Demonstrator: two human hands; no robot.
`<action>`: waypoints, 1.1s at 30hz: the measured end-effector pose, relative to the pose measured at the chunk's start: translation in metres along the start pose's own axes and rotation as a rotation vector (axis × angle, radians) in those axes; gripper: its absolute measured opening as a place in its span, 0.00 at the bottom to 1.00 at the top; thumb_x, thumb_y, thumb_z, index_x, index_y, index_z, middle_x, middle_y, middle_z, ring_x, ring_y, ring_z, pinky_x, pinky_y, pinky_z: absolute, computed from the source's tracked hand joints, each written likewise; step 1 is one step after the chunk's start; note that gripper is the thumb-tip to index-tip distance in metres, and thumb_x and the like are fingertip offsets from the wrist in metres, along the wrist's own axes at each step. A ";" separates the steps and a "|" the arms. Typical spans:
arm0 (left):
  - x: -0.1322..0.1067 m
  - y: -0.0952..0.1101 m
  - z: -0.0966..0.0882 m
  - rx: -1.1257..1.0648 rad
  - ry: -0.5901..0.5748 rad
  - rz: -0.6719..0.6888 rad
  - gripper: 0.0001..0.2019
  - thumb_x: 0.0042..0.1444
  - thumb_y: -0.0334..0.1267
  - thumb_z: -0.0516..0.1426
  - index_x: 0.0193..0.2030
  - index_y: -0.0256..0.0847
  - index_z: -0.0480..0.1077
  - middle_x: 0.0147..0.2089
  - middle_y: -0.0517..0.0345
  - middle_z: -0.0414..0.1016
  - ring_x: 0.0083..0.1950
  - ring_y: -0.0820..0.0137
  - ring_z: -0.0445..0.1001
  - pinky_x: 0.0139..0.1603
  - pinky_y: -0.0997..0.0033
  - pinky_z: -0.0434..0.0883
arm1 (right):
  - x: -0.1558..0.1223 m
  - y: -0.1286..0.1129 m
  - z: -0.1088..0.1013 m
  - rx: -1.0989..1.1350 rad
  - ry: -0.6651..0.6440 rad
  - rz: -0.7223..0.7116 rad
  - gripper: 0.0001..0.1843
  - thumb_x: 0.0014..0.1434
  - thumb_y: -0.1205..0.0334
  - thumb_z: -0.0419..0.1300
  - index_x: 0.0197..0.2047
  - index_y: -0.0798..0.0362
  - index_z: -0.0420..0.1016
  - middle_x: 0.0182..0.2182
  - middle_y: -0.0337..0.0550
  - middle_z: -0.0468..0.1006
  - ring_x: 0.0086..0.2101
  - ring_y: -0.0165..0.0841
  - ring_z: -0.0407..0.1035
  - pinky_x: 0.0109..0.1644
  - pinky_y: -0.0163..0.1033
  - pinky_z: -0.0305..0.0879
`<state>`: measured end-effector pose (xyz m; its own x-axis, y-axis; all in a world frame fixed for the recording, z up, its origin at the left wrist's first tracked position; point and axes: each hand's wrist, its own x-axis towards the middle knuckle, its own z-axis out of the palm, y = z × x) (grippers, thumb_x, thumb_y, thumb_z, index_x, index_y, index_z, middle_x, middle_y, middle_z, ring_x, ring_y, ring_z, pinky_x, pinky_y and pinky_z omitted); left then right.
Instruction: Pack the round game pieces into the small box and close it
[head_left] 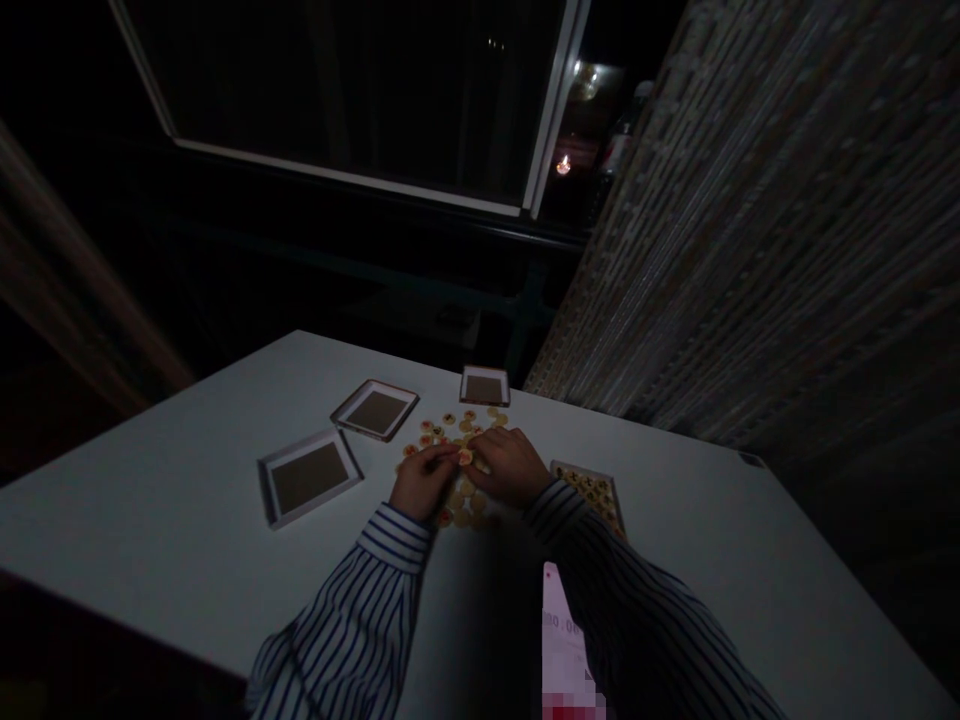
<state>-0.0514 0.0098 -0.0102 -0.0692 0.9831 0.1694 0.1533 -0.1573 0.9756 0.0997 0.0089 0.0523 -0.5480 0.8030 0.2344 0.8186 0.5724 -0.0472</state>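
Over a scatter of round, pale xiangqi pieces point(463, 500), my two hands meet at the fingertips. One xiangqi piece with a red mark point(466, 457) is between them. My right hand point(511, 466) is closed, with the piece at its thumb and fingers. From the other side, my left hand point(421, 482) pinches at the same piece's left edge; its grip is partly hidden in the dim light. More loose pieces lie beyond the hands, some with red marks and some showing plain faces. Beside my right wrist, a box point(600, 492) holds rows of pieces with dark marks.
Three shallow open boxes stand on the white table point(187, 470): a near-left one point(311, 477), a middle-left one point(375, 410) and a far one point(484, 386). A lit phone point(562, 640) lies under my right forearm. A bead curtain point(720, 230) hangs at the right.
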 end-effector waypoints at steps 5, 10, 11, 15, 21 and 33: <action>-0.003 0.007 0.003 -0.039 -0.036 -0.003 0.14 0.45 0.45 0.57 0.34 0.37 0.74 0.37 0.53 0.78 0.42 0.66 0.74 0.48 0.63 0.68 | -0.007 0.004 -0.005 0.066 0.017 0.014 0.14 0.57 0.54 0.52 0.41 0.53 0.70 0.36 0.43 0.73 0.39 0.33 0.64 0.43 0.38 0.51; -0.005 0.009 0.008 -0.066 -0.092 0.028 0.14 0.47 0.45 0.56 0.35 0.38 0.74 0.37 0.54 0.78 0.42 0.66 0.74 0.48 0.63 0.68 | -0.017 0.008 -0.007 0.099 0.052 0.028 0.15 0.58 0.53 0.51 0.41 0.53 0.70 0.36 0.43 0.74 0.39 0.32 0.64 0.42 0.38 0.52; -0.006 0.010 0.009 -0.071 -0.100 0.037 0.14 0.47 0.44 0.56 0.35 0.38 0.74 0.37 0.54 0.78 0.42 0.66 0.74 0.48 0.63 0.68 | -0.019 0.009 -0.007 0.104 0.061 0.026 0.15 0.58 0.53 0.51 0.41 0.53 0.69 0.36 0.43 0.74 0.39 0.32 0.64 0.43 0.37 0.52; -0.009 0.014 0.014 -0.083 -0.135 0.046 0.14 0.47 0.43 0.57 0.37 0.37 0.74 0.39 0.52 0.77 0.43 0.65 0.73 0.49 0.62 0.68 | -0.026 0.014 -0.005 0.123 0.074 0.047 0.13 0.57 0.54 0.53 0.41 0.53 0.69 0.36 0.42 0.73 0.40 0.32 0.64 0.43 0.37 0.53; -0.015 0.022 0.023 -0.166 -0.209 -0.008 0.17 0.45 0.44 0.58 0.39 0.35 0.72 0.39 0.49 0.77 0.42 0.64 0.74 0.46 0.62 0.69 | -0.036 0.019 -0.005 0.172 0.129 0.068 0.13 0.55 0.54 0.55 0.39 0.53 0.70 0.35 0.41 0.73 0.39 0.32 0.64 0.42 0.37 0.53; -0.023 0.030 0.037 -0.254 -0.192 -0.088 0.16 0.45 0.43 0.59 0.39 0.35 0.71 0.35 0.52 0.77 0.35 0.66 0.76 0.42 0.62 0.72 | -0.063 0.028 -0.016 0.163 0.162 0.083 0.13 0.57 0.56 0.54 0.42 0.55 0.70 0.34 0.43 0.74 0.38 0.32 0.64 0.42 0.37 0.54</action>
<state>-0.0084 -0.0140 0.0097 0.1199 0.9898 0.0771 -0.0976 -0.0656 0.9931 0.1596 -0.0279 0.0516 -0.4347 0.8186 0.3754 0.8137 0.5356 -0.2258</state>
